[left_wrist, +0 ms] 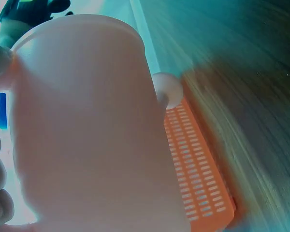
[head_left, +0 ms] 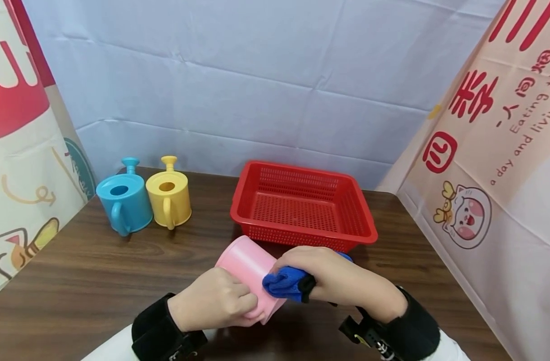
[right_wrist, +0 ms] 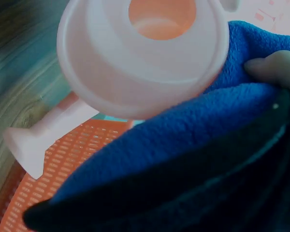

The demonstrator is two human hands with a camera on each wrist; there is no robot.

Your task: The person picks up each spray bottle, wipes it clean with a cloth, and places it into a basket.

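Observation:
A pink watering can lies tilted on its side between my hands, in front of the red basket. My left hand grips it with curled fingers; its handle is hidden in the head view. In my right hand is a bunched blue cloth with a black edge, held against the can's top end. The right wrist view shows the can's round top opening, its spout and the cloth along its rim. Can body fills most of the left wrist view.
A red perforated basket stands just beyond the hands. At the back left, a blue watering can and a yellow watering can stand upright side by side on the brown wooden table. Cloth sheets hang behind and beside the table.

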